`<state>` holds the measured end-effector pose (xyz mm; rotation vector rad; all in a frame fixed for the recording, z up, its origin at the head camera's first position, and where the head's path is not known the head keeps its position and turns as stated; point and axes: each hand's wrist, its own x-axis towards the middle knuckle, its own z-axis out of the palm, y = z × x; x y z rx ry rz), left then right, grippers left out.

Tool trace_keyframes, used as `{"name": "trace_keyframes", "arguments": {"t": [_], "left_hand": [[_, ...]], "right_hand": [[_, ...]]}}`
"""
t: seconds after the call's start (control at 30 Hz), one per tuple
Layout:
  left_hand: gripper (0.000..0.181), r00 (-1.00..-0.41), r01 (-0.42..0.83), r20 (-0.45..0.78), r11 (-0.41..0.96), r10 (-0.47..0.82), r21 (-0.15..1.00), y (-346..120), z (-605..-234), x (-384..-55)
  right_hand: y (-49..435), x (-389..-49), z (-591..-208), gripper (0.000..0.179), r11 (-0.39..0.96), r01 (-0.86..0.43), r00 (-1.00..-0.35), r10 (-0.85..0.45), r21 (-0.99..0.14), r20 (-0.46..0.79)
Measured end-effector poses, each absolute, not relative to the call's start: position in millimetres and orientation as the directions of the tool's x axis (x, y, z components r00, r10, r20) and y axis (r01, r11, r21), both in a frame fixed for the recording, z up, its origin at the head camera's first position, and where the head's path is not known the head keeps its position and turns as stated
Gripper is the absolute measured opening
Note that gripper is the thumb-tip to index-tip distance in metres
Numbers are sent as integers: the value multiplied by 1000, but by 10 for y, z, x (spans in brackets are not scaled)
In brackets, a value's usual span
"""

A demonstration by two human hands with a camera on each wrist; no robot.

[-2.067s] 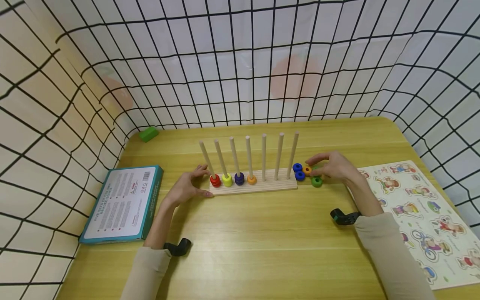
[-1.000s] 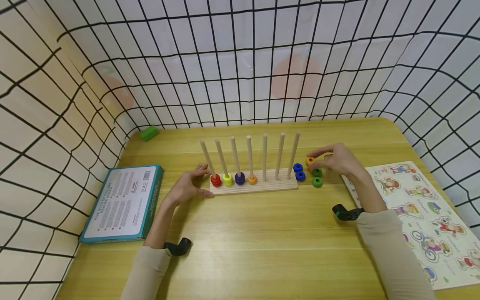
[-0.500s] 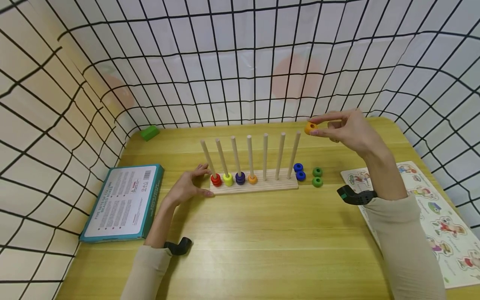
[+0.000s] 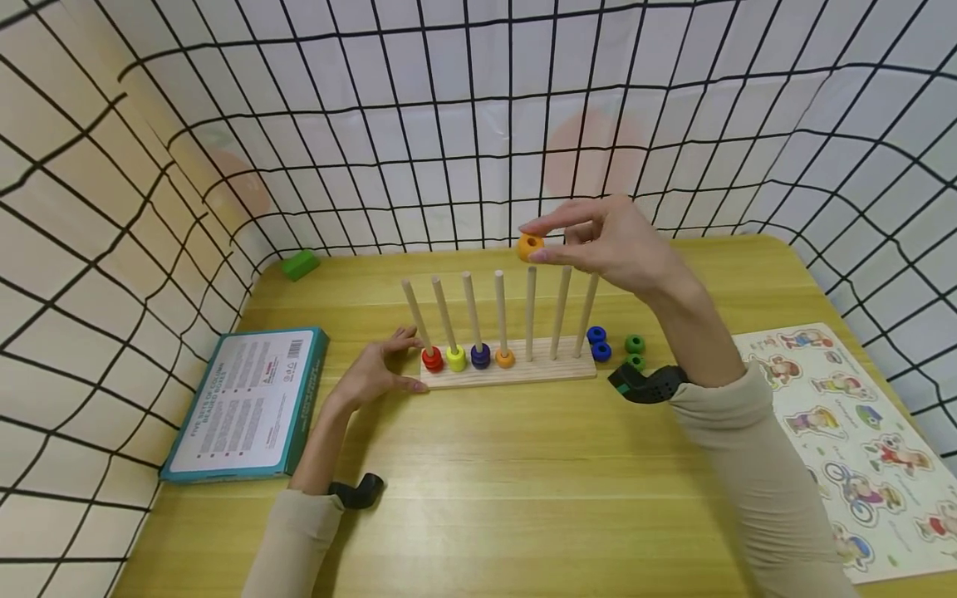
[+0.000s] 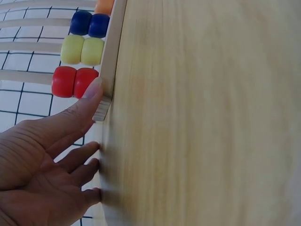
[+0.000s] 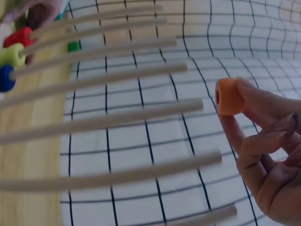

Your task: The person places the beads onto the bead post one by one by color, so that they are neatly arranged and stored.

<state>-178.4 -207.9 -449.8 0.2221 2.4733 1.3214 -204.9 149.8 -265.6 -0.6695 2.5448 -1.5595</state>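
Note:
The left hand grips the left end of a wooden peg board, thumb at its front corner and fingers toward the back. Its upright pegs carry two red beads, two yellow beads, two dark blue beads and one orange bead; the three pegs on the right are bare. Pinched between thumb and index finger, another orange bead is in the right hand. In the head view it sits just above the top of the fifth peg; the right wrist view shows it beyond the peg tips.
Two blue beads and two green beads lie right of the board. A blue-edged box is at left, a picture board at right. At the back left is a green block, before the grid-patterned wall.
The right hand has picked up the orange bead from among the loose beads, raised it and carried it left over the pegs. The left hand stays on the board's end.

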Motion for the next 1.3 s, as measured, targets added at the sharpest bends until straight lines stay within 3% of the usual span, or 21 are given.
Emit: {"name": "trace_keyframes", "arguments": {"t": [0.27,0.9,1.13,1.3], "left_hand": [[73,-934,-9,-206,559,292,829,-2074,-4487,-1781],[71,-933,-4,-205,564,294,826,-2069,-4492,-1778],[73,-933,-11,-207,552,295,834,-2082,-4499,-1774],[73,-932,-2,-201,551,301,835,-2093,-4504,-1780]], "right_hand": [[1185,-2033,-2668,27,437,-324,-873,-479,-839,88],[1148,-2046,-2711,31,508,-328,-872,-488,-796,47],[1248,-2023,-2726,28,442,-376,-860,-494,-815,128],[1479,-1959,-2781,23,389,-407,-874,-428,-826,230]]}}
